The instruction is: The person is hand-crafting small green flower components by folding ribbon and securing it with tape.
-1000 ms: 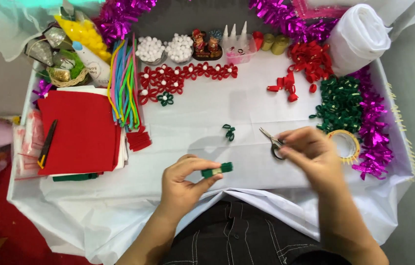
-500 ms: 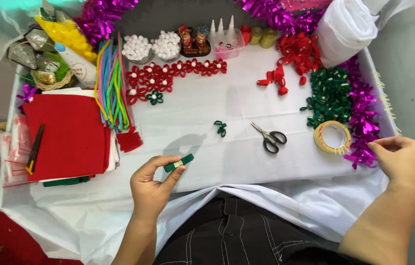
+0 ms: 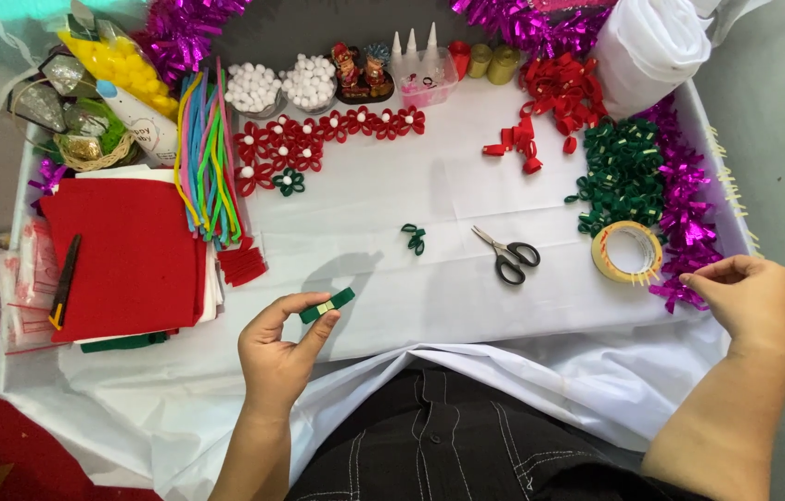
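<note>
My left hand (image 3: 279, 351) pinches a small folded strip of green felt (image 3: 327, 305) between thumb and fingers, just above the table's front edge. My right hand (image 3: 752, 297) hovers at the right front corner, fingers loosely curled, next to a roll of tape (image 3: 627, 251) and purple tinsel (image 3: 685, 209); nothing shows in it. Black-handled scissors (image 3: 508, 253) lie on the white cloth between the hands. A small green felt loop piece (image 3: 414, 237) lies left of the scissors.
A stack of red felt sheets (image 3: 123, 255) with a cutter (image 3: 65, 280) lies left. Coloured pipe cleaners (image 3: 207, 162), red felt flowers (image 3: 318, 134), white pompoms (image 3: 281, 85), glue bottles (image 3: 416, 51), red loops (image 3: 555, 97), green loops (image 3: 623, 172) and a white roll (image 3: 648, 46) fill the back.
My right hand let go of the scissors, which now lie on the cloth, and moved right to the corner by the tape. My left hand kept the green strip.
</note>
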